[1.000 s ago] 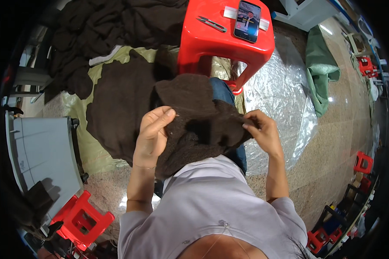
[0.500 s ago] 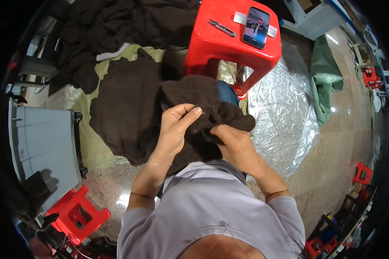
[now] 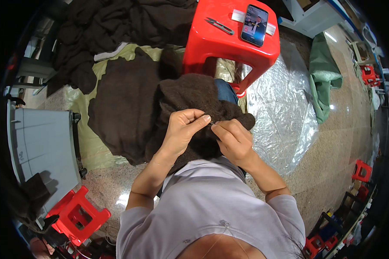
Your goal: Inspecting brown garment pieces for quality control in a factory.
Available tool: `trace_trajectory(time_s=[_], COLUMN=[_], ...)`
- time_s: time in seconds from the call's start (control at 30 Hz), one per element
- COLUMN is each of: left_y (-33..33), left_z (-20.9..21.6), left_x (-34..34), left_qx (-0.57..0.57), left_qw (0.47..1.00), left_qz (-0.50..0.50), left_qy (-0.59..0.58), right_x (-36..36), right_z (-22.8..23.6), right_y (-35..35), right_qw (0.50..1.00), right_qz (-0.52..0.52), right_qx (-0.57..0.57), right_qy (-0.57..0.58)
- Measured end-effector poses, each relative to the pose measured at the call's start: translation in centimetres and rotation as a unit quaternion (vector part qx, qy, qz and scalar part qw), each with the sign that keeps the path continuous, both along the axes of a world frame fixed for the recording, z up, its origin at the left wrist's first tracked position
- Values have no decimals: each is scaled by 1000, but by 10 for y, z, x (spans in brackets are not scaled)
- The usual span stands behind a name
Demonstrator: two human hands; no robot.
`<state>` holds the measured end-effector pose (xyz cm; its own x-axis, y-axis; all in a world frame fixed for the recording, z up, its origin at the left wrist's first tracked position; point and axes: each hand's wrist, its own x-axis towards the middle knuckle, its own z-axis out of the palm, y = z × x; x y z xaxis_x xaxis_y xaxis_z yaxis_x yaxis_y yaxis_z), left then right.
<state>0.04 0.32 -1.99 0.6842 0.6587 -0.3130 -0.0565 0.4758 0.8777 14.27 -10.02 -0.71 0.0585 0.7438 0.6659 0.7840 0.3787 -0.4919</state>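
Note:
A dark brown knitted garment lies bunched over my lap. My left hand is closed, thumb against forefinger, pinching the edge of the knit. Close against its fingertips, my right hand is also closed in a pinch, the fingers curled. Whatever lies between the right fingertips is too small to make out. The two hands nearly touch above the knit, and part of the garment is hidden beneath them.
In front stands a red plastic stool bearing thread snips and a lit phone. More brown knit covers yellowish sheeting on the left, beside a grey bin. Clear plastic sheeting spreads at right; another red stool is lower left.
My right hand has turned and its fingertips have come up to meet the left ones. My left hand has shifted slightly right and down.

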Motion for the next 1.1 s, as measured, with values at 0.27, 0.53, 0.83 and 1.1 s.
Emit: trace_trajectory(time_s=[0.27,0.53,0.83,1.1], left_y=[2,7,0,-1], left_z=[-4,-9,-11,-12], left_x=[-11,-9,-13,-20], left_qx=[-64,-114,-12,87], left_qw=[996,993,999,994], left_qz=[-9,-1,10,-57], left_qy=[-54,-35,-37,-34], right_x=[2,0,1,28], right_z=[-1,-8,-11,7], right_y=[0,3,8,14], right_qw=[993,1000,988,829], right_qz=[-4,20,28,121], right_qx=[-59,7,-88,-423], right_qy=[100,8,126,344])
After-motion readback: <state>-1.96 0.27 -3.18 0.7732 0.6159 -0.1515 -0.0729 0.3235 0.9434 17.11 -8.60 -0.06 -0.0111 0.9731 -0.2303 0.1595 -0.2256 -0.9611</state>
